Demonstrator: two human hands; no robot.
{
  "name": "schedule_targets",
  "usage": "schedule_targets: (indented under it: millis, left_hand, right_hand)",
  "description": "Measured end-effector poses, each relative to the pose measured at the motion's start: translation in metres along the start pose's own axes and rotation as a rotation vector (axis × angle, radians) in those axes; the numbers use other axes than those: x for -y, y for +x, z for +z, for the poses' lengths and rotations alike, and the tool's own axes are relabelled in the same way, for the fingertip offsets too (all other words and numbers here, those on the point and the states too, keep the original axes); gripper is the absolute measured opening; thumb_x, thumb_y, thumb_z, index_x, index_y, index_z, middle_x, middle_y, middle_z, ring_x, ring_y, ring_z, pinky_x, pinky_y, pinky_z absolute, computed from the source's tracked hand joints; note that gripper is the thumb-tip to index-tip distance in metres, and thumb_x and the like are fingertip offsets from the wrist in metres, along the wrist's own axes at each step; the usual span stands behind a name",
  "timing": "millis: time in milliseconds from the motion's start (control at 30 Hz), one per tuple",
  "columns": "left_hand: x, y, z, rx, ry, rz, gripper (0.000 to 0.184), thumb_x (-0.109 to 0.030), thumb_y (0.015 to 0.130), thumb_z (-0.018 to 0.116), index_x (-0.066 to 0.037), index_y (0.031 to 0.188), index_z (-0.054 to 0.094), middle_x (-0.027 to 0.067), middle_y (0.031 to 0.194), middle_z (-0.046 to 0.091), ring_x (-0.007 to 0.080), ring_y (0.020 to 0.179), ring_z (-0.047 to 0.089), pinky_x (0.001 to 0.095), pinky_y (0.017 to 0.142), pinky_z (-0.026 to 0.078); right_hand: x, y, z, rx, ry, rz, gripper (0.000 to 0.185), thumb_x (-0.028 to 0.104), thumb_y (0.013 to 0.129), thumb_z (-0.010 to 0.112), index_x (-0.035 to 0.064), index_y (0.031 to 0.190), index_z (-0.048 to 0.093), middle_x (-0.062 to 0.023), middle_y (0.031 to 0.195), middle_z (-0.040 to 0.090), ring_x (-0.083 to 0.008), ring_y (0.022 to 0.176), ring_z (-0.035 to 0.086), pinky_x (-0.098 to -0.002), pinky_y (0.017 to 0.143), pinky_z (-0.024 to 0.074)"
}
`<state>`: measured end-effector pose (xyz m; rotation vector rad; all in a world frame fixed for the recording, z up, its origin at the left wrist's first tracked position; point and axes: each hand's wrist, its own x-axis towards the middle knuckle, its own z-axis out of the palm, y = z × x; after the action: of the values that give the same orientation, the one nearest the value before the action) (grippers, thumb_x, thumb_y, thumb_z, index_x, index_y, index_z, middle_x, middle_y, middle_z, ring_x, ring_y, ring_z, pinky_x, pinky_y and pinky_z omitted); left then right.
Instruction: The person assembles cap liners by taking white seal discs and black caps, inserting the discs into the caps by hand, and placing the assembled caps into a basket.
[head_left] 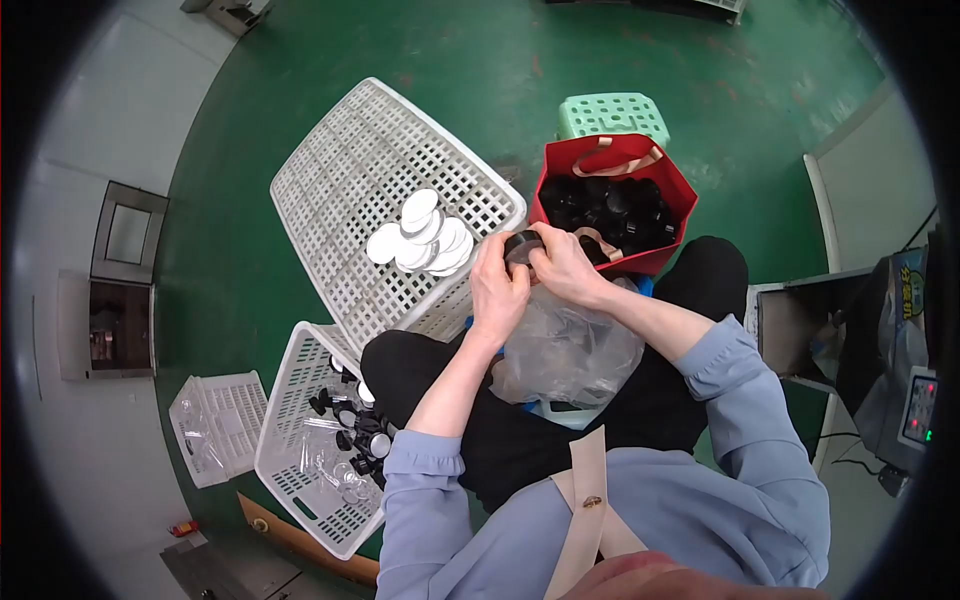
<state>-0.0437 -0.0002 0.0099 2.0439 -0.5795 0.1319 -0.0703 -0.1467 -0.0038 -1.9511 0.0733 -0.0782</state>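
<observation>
My left hand and my right hand meet in front of me, their fingers closed around a round black cap. White discs lie in a loose pile on an upturned white crate, just left of my left hand. Behind my right hand stands a red bag with many black caps inside. Below my hands, a clear plastic bag rests between my legs; its contents are hard to make out.
At the lower left, a white basket holds black parts and clear plastic pieces. Beside it is a smaller white basket. A light green crate stands behind the red bag. A machine with a lit display is at the right.
</observation>
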Motion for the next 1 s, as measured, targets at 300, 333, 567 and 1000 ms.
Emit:
schedule_targets:
  millis: [300, 333, 567, 1000]
  left_hand:
    - [0.019, 0.002, -0.035, 0.034, -0.387, -0.364, 0.031, 0.001, 0.088, 0.063, 0.002, 0.119, 0.062, 0.0057, 0.088, 0.068, 0.0091, 0.072, 0.062, 0.0240, 0.063, 0.050]
    - [0.002, 0.006, -0.057, -0.032, -0.315, -0.423, 0.038, 0.000, 0.088, 0.064, 0.002, 0.126, 0.061, 0.0042, 0.086, 0.067, 0.0095, 0.071, 0.062, 0.0238, 0.064, 0.050]
    - [0.034, -0.084, -0.269, -0.420, -0.067, -0.397, 0.020, 0.000, 0.095, 0.061, 0.002, 0.115, 0.062, 0.0026, 0.088, 0.064, 0.0065, 0.072, 0.056, 0.0227, 0.063, 0.045]
    - [0.037, -0.060, -0.255, -0.113, 0.380, -0.434, 0.034, -0.019, 0.090, 0.070, 0.001, 0.117, 0.068, 0.0186, 0.110, 0.072, 0.0290, 0.103, 0.070, 0.0382, 0.088, 0.054]
  right_hand:
    - [0.022, 0.002, -0.007, 0.278, 0.496, 0.079, 0.034, 0.024, 0.105, 0.052, -0.0022, 0.127, 0.054, -0.0107, 0.109, 0.068, -0.0134, 0.089, 0.068, -0.0299, 0.080, 0.0568]
    - [0.023, 0.012, -0.015, 0.299, 0.514, 0.067, 0.036, 0.027, 0.104, 0.053, -0.0016, 0.126, 0.055, -0.0106, 0.110, 0.069, -0.0139, 0.088, 0.068, -0.0304, 0.079, 0.0566]
    - [-0.086, 0.100, -0.106, 0.157, -0.172, 0.391, 0.036, 0.030, 0.095, 0.064, 0.0025, 0.118, 0.065, -0.0059, 0.097, 0.070, -0.0154, 0.080, 0.069, -0.0308, 0.066, 0.0563]
    - [-0.231, 0.063, -0.146, 0.079, -1.014, 0.590, 0.033, 0.013, 0.094, 0.053, 0.0040, 0.126, 0.055, -0.0229, 0.134, 0.057, -0.0394, 0.120, 0.061, -0.0492, 0.099, 0.0523]
